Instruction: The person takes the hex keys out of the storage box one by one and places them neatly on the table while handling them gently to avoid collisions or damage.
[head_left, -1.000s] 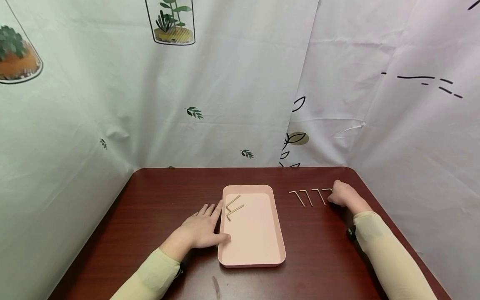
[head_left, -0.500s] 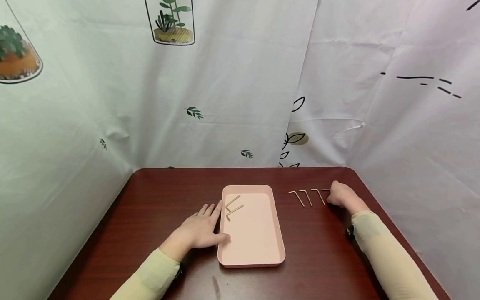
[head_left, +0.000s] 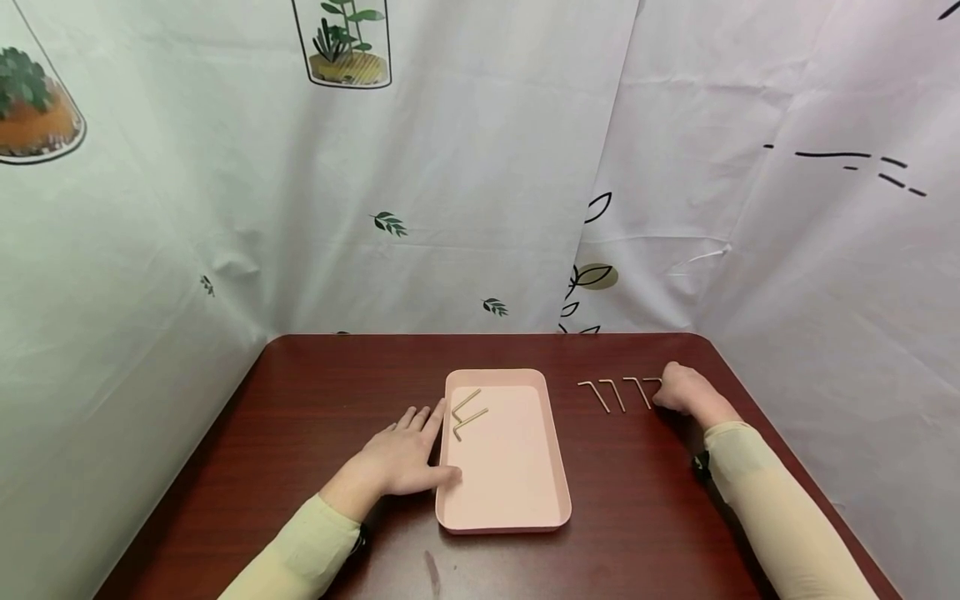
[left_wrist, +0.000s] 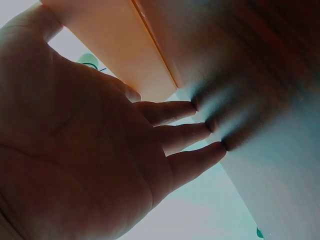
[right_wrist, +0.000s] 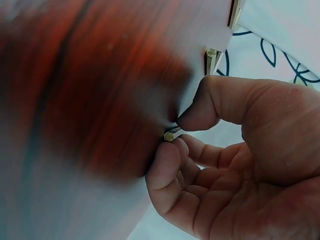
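1. Very little has changed over the last second: the right hand (head_left: 686, 390) has edged leftward only slightly, its fingers curled, with thumb and forefinger pinching a slender, brass-coloured, L-shaped metal hex key (right_wrist: 170, 136).
2. Such near-stillness suggests the work is at the grip itself; I judge that no lift has clearly begun. The held key is at the far right of the glossy red-brown wood-grain table (head_left: 645, 500); whether it still touches the surface I cannot tell.
3. The left hand (head_left: 401, 460) has stayed put, flat with fingers spread, beside a shallow, rectangular, pale pink tray (head_left: 510, 467), its thumb over the left wall; that pose would probably steady the tray.
4. Of the held key, the head view shows only part of the short arm; the right wrist view shows a six-sided end face, brighter than the shaft.
5. Three similar gold-toned bent keys (head_left: 617, 396) lie in a spaced row just left of the right hand, short arms at the far end.
6. Two matching brass-toned angled keys (head_left: 471, 419) lie inside the tray near its far left, close together, long arms slanting up to the right.
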